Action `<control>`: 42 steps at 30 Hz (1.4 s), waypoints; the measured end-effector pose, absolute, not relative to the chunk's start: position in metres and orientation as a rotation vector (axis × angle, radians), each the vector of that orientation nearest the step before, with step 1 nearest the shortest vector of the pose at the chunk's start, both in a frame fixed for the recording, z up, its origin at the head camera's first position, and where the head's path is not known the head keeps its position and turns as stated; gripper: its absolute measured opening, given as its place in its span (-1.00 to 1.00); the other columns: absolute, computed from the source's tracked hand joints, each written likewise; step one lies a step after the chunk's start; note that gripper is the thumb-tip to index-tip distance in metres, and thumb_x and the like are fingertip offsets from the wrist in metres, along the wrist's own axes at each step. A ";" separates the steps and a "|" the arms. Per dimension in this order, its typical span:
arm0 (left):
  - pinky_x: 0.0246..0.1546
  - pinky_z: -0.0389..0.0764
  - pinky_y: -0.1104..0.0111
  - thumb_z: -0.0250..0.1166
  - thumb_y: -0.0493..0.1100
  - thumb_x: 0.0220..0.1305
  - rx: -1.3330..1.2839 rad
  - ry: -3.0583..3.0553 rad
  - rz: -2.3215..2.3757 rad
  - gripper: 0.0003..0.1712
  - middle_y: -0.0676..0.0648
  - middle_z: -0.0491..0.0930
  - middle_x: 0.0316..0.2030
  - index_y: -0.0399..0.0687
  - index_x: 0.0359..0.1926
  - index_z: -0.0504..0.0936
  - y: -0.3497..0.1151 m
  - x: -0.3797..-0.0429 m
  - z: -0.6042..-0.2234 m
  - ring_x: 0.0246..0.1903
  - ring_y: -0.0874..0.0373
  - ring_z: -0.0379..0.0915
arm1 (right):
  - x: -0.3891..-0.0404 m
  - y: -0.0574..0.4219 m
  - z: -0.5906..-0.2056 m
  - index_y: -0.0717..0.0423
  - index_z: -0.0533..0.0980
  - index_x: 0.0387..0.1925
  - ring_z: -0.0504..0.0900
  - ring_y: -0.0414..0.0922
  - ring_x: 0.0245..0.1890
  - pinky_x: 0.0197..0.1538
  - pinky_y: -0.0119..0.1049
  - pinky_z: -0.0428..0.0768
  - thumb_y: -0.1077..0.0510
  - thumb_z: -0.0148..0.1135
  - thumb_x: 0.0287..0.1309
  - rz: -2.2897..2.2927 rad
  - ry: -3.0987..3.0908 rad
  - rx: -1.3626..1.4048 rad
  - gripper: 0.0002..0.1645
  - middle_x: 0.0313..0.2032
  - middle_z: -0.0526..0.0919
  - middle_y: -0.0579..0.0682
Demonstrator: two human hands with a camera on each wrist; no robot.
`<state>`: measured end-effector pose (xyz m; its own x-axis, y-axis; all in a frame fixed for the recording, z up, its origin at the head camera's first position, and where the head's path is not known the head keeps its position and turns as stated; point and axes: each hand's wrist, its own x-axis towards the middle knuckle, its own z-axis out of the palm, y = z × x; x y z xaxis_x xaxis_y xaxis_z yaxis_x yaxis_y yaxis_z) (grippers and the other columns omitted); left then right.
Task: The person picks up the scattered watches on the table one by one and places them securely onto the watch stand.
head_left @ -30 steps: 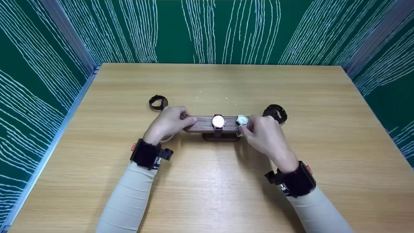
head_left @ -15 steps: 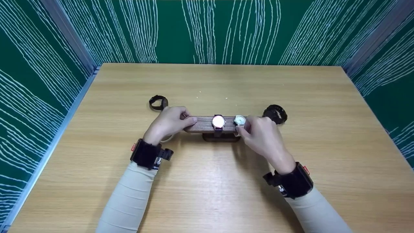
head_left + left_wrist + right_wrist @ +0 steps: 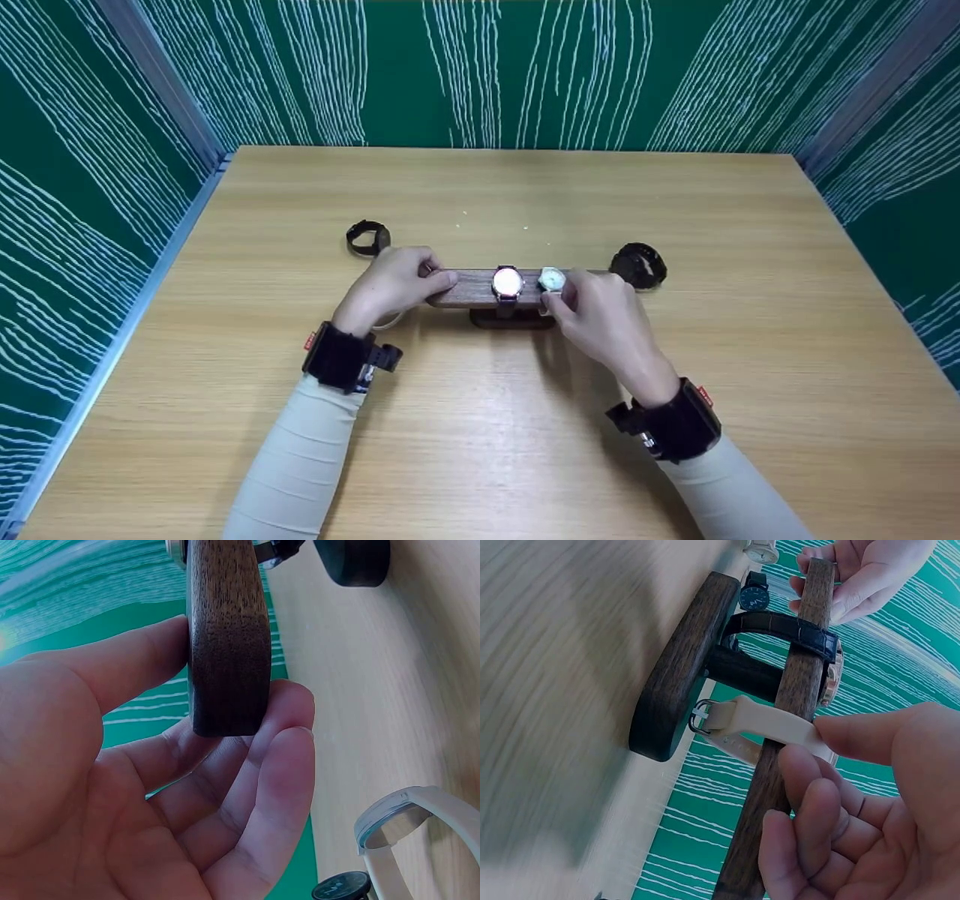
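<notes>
A dark wooden watch stand (image 3: 471,289) has a crossbar raised on a post over its base (image 3: 676,682). My left hand (image 3: 399,281) grips the bar's left end, thumb on one face and fingers on the other, as the left wrist view shows. A watch with a dark leather strap (image 3: 784,628) hangs round the bar near its middle. Just right of it a cream-strapped watch (image 3: 772,722) loops round the bar, its buckle closed. My right hand (image 3: 611,319) pinches that strap between thumb and fingers; its pale face (image 3: 552,280) points up.
On the wooden table (image 3: 495,435), one black watch (image 3: 367,238) lies behind my left hand and another black watch (image 3: 639,265) behind my right. A white watch (image 3: 394,821) lies beneath the left hand. Green patterned walls (image 3: 397,75) enclose the far side and both flanks.
My right hand has slid the cream watch left along the bar, closer to the dark-strapped watch. My left hand and the stand have stayed in place.
</notes>
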<state>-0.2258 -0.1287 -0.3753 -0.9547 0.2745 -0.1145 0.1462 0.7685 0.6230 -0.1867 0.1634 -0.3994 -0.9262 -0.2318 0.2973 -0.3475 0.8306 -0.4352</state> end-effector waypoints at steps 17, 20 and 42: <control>-0.03 0.58 0.17 0.36 0.12 0.48 0.303 2.721 0.989 -0.66 -0.06 0.73 -0.20 -0.06 -0.07 0.71 -0.128 -0.225 -0.373 -0.16 0.04 0.60 | -0.187 0.159 -0.402 0.11 0.57 -0.49 0.53 -0.13 -0.63 -0.48 -0.21 0.52 0.12 0.45 0.31 0.744 -2.751 0.456 -0.70 -0.60 0.63 -0.05; -0.06 0.54 0.18 0.36 0.13 0.48 0.297 2.727 0.978 -0.64 -0.06 0.71 -0.20 -0.07 -0.05 0.72 -0.128 -0.225 -0.373 -0.17 0.04 0.56 | -0.186 0.158 -0.403 0.11 0.56 -0.51 0.52 -0.13 -0.63 -0.49 -0.23 0.49 0.13 0.45 0.31 0.753 -2.737 0.463 -0.70 -0.60 0.62 -0.06; 0.00 0.58 0.15 0.36 0.15 0.48 0.297 2.726 0.984 -0.63 -0.05 0.72 -0.20 -0.07 -0.10 0.70 -0.128 -0.226 -0.375 -0.14 0.02 0.60 | -0.185 0.152 -0.407 0.09 0.55 -0.50 0.51 -0.12 -0.62 -0.48 -0.20 0.48 0.11 0.48 0.29 0.753 -2.692 0.459 -0.69 -0.59 0.62 -0.05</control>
<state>-0.2261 -0.1284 -0.3747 -0.9535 0.2648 -0.1441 0.1116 0.7542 0.6471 -0.1850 0.1515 -0.4074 -0.9013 -0.2198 0.3734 -0.3816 0.8108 -0.4437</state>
